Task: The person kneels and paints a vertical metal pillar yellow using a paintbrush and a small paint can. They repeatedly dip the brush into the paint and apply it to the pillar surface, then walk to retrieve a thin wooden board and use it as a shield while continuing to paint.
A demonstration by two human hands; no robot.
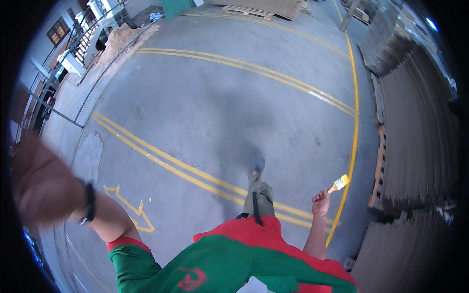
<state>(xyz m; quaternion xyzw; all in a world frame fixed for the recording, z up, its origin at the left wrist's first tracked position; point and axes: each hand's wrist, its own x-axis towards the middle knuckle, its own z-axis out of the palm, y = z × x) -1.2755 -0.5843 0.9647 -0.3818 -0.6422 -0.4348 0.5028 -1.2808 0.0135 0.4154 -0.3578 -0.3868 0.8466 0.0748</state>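
A flat paintbrush [338, 184] with a light handle and yellow-tipped bristles is in my right hand [321, 202], whose fingers are wrapped round the handle. It is held out low to my right, and in the picture the bristles overlap the yellow floor line [355, 136]. Close to the camera on the left, my left hand [41, 183] is raised and smeared by motion. Its fingers cannot be made out, nor whether it holds anything. A dark band [90, 202] circles that wrist.
Tall stacks of brown cardboard sheets [415, 122] on pallets [379, 166] line the right side. More sheets lie on a pallet [248, 11] far ahead. At left stand a metal railing [105, 73] and a sand heap [119, 41]. Double yellow lines [234, 61] cross the grey floor.
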